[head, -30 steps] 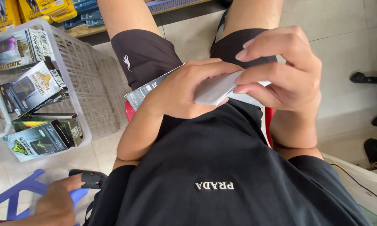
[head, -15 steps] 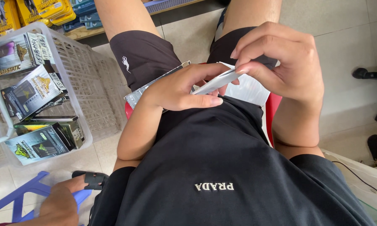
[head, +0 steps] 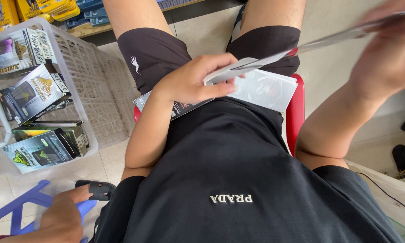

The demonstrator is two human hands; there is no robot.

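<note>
Plainly, the weak spot is the lap: the person sits on a red stool point(head: 297, 112) with a loose stack of flat packs point(head: 265, 90) resting on the dark shorts, just behind the left hand point(head: 191, 83), and nothing but the thighs keeps that stack level, so in my judgement a shift of the legs could let it slide off towards the floor. Left of the stool stands a white basket point(head: 99, 90) holding boxed packs point(head: 36, 90), some upright and some leaning; any pack dropped from the lap could land beside it rather than in it. The left hand pinches a grey-white sleeve point(head: 231, 71) between thumb and fingers, at its near end only, so a tug could tilt or crease it. The right hand point(head: 391, 54), blurred far right of the stool, is closed around a thin card point(head: 337, 38); its grip cannot be read finely, and a fast swing could let the card slip or bend. Against the earlier frames, the hands were together over the lap, both on the same piece; now the right hand has swung out and up with the card, while the left stays put. Another person's hand point(head: 63, 216) remains low, left of the stool.
</note>
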